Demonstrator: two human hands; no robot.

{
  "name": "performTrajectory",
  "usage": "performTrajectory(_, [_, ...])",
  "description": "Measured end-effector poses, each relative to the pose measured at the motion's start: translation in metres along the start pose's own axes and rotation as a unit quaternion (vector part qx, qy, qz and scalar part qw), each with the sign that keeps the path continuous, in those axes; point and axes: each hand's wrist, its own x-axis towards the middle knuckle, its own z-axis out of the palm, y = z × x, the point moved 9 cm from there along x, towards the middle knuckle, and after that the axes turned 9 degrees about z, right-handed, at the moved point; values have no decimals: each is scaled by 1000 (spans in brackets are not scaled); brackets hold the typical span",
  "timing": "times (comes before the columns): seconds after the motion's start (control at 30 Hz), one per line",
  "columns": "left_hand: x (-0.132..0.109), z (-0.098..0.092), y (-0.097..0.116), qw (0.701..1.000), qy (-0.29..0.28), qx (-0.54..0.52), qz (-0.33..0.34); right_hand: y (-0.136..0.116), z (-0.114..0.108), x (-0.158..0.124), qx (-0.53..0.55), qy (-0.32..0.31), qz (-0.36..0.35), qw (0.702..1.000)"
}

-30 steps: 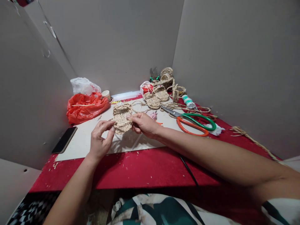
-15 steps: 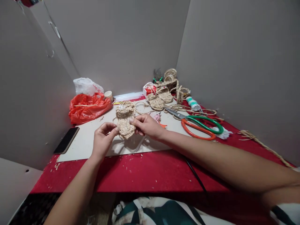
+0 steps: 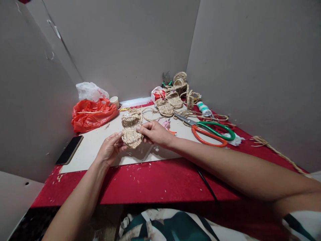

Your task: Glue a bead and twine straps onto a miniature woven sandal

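A small woven straw slipper (image 3: 131, 132) is held up over the white board, its sole's rounded end toward me and a strap with a clear, shiny bit across the far end. My right hand (image 3: 155, 133) pinches its right edge, thumb on top and fingers underneath. At the left edge, my left hand (image 3: 111, 147) has closed thumb and fingers against the slipper; part of its grip is hidden. Beyond, two more straw slippers (image 3: 165, 107) rest near loose straw cord. Large scissors (image 3: 210, 130) with green and orange handles lie to the right of my right hand.
A white board (image 3: 92, 150) lies on the red cloth (image 3: 140, 184). Around it are a phone (image 3: 69, 150), a red plastic bag (image 3: 92, 117), a paper cup (image 3: 114, 101), a green-and-white roll (image 3: 204, 109) and straw cord (image 3: 278, 154). Grey panels (image 3: 130, 43) enclose the table.
My left hand has shifted its grip along the slipper's left edge, the thumb no longer lying over its front. My right hand keeps its pinch. The whole view has shifted slightly.
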Motion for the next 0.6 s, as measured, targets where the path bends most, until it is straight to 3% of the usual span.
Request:
performTrajectory(0.23, [-3, 5, -8, 995, 16, -93, -28, -3, 6, -1, 72, -43, 5, 996])
performTrajectory(0.6, [-22, 47, 9, 986, -63, -156, -11, -18, 18, -10, 62, -83, -30, 994])
